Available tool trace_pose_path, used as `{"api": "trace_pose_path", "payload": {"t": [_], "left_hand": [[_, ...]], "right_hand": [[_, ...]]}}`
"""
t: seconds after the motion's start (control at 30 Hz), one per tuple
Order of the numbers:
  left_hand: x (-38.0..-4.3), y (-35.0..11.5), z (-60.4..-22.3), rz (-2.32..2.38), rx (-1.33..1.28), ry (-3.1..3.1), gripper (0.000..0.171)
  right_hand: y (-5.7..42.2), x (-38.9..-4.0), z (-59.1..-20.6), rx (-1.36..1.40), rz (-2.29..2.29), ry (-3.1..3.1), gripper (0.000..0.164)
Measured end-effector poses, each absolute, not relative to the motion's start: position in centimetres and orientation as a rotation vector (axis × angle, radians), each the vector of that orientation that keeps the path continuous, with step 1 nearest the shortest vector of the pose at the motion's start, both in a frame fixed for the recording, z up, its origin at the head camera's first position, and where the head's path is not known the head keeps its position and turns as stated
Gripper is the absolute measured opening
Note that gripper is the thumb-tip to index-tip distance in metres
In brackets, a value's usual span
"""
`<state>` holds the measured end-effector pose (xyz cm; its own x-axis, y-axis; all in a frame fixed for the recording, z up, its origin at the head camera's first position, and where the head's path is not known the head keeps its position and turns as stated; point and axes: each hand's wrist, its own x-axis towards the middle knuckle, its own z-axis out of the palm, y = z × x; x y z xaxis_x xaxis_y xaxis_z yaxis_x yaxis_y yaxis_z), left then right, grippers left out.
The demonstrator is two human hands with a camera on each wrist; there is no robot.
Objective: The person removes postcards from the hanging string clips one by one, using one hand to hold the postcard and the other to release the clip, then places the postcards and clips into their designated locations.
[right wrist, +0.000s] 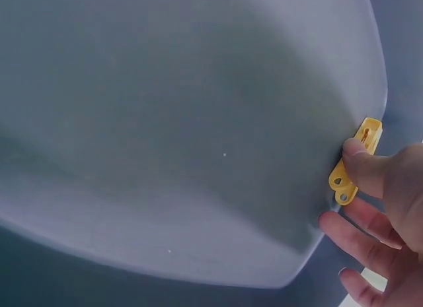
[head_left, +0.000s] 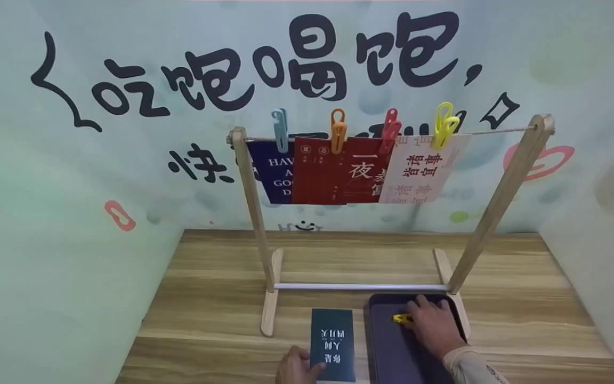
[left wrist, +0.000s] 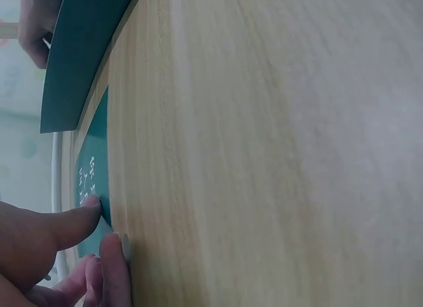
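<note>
Two pinching grips: left hand [head_left: 295, 367] on card [head_left: 332, 333], best handled flat; right hand [head_left: 436, 325] on clip [head_left: 401, 319], best lifted clear of tray [head_left: 389, 349].

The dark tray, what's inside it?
A yellow clip, pinched by the right hand, is inside the tray. The hand covers part of it; anything under there can't be seen.

Left of the dark tray [head_left: 395, 352], a dark green card [head_left: 333, 344] with white characters is pinched by the left hand [head_left: 293, 367]; within the tray, the right hand [head_left: 436, 326] pinches a yellow clip [head_left: 401, 319].
</note>
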<state>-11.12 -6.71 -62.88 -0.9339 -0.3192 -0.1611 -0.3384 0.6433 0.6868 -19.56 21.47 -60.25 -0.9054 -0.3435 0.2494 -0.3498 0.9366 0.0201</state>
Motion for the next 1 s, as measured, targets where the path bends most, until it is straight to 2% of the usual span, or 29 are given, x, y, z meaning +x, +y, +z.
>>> {"api": "trace_pose_path", "payload": {"t": [0.5, 1.0], "left_hand": [[-11.3, -6.2, -62.1, 1.176, -0.612, 2.714, 0.042], [-10.5, -6.4, -62.3, 1.174, -0.485, 2.694, 0.054]], "right_hand": [[21.6, -19.2, -60.9, 0.529, -0.031, -2.771, 0.034], [21.1, -18.7, -61.4, 0.455, 0.015, -2.719, 0.041]]}}
